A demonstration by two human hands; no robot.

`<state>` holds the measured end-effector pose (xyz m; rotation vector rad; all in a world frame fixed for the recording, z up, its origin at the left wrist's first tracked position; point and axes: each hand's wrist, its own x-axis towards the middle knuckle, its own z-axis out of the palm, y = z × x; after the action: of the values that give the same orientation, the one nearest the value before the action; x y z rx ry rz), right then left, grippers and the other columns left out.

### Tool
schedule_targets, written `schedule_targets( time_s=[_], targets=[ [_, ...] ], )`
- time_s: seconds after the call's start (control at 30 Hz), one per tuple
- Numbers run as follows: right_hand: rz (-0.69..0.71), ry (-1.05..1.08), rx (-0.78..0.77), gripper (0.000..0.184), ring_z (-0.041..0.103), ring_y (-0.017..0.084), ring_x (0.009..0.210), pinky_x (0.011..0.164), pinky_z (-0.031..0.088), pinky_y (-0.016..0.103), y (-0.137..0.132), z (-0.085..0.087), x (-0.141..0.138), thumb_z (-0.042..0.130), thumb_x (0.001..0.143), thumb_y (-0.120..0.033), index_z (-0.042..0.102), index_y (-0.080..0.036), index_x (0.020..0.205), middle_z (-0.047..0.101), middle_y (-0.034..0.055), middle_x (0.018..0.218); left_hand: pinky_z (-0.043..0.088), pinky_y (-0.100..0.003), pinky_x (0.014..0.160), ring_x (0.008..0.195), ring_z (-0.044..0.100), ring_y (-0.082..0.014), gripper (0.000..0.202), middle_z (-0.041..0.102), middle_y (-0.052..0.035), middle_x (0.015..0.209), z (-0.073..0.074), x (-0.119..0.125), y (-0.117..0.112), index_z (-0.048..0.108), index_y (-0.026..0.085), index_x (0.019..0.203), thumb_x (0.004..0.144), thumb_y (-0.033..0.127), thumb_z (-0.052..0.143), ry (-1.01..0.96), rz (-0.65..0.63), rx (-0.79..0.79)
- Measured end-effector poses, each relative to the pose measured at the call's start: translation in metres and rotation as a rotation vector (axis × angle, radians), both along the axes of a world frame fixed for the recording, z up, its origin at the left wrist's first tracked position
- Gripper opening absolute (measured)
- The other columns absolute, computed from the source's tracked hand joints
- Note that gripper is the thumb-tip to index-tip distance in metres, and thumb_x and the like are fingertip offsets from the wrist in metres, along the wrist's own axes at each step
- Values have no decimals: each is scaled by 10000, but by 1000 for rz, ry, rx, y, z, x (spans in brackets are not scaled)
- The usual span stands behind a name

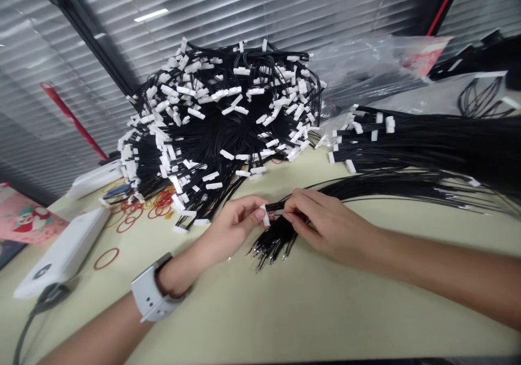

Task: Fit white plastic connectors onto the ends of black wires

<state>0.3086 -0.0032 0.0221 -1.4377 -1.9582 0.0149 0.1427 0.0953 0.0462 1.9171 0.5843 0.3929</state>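
Observation:
Between thumb and fingers, my left hand [240,221] grips a small white connector housing [266,215]. Close on its right, my right hand [321,218] is closed in a pinch on a thin black wire at the connector's side; the wire's tip is too small to make out. Black wires run from the housing toward the right hand. Just below both hands lies a bundle of loose black wires [272,240] with bare metal terminals at its ends. More of these wires [378,186] stretch off to the right behind my right hand.
A big heap of black cables with white connectors [228,121] stands at the back. Another connector-ended bundle [427,137] lies at right, near clear plastic bags [366,66]. Red rubber bands [106,258] and a white power strip [61,254] are at left. Window blinds stand behind.

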Motion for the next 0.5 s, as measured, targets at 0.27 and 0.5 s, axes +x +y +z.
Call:
schedule_targets(
  time_s=[0.27, 0.5],
  targets=[
    [-11, -13, 0, 131, 471, 124, 651, 586, 368, 247, 1, 0, -1, 391, 869, -142, 492, -149, 786, 534, 32, 755, 420, -250, 652, 655, 531, -127, 142, 571, -8, 662, 2, 1, -2, 578, 140, 776, 849, 208, 476, -4, -27, 17],
    [-10, -11, 31, 142, 487, 128, 656, 591, 379, 251, 0, 1, -1, 390, 878, -166, 505, -154, 796, 551, 35, 759, 415, -229, 579, 600, 536, -116, 120, 603, -2, 640, 0, 1, -3, 597, 144, 793, 831, 191, 494, -3, -28, 49]
  ],
)
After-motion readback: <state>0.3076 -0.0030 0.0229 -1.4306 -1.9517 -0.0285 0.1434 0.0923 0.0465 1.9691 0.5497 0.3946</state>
